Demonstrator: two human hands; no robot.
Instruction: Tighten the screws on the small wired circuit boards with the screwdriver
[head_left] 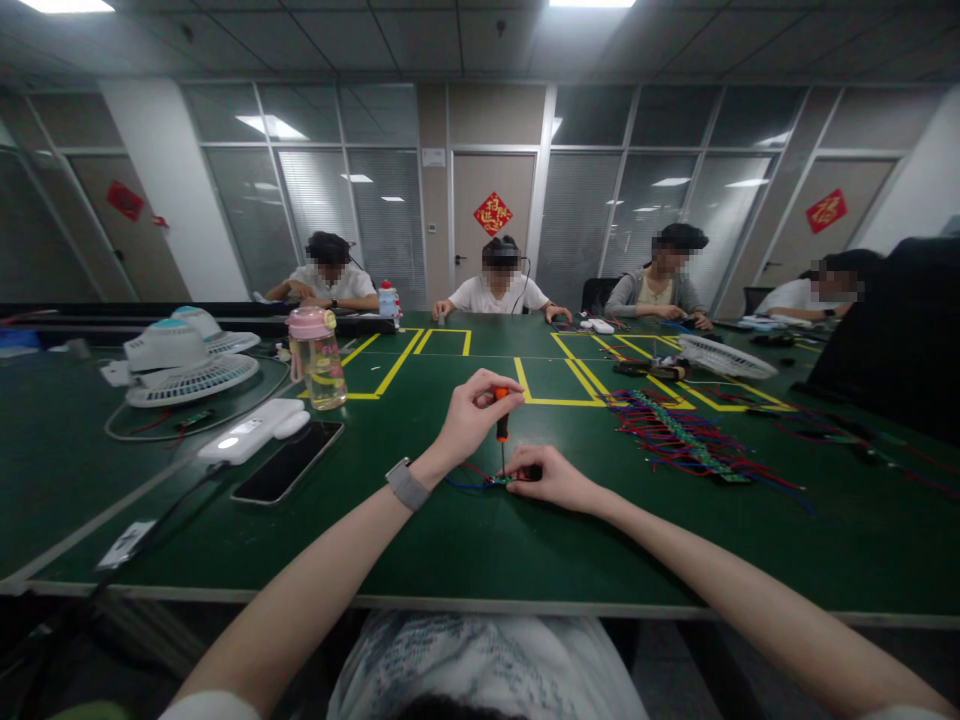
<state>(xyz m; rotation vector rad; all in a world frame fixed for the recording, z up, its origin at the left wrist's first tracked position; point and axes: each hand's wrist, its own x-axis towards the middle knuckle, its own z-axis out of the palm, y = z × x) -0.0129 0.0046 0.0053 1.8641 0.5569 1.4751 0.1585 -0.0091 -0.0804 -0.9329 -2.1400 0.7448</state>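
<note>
An orange and black screwdriver (502,425) stands upright, its handle pinched at the top by my left hand (476,415), which wears a grey-banded watch. The thin shaft reaches down to a small green circuit board (496,481) on the table, with red and blue wires running off to its left. At the board's right edge, my right hand (551,478) has its fingers closed on it, steadying it against the green surface. A dark object shows by the right fingers, too unclear to name.
Many wired circuit boards (686,435) lie in a row to the right. A phone (289,462), a white power strip (251,432), a pink-lidded bottle (319,365) and white fans (191,365) stand left. Yellow tape (555,402) marks the table (420,550). Several people sit across.
</note>
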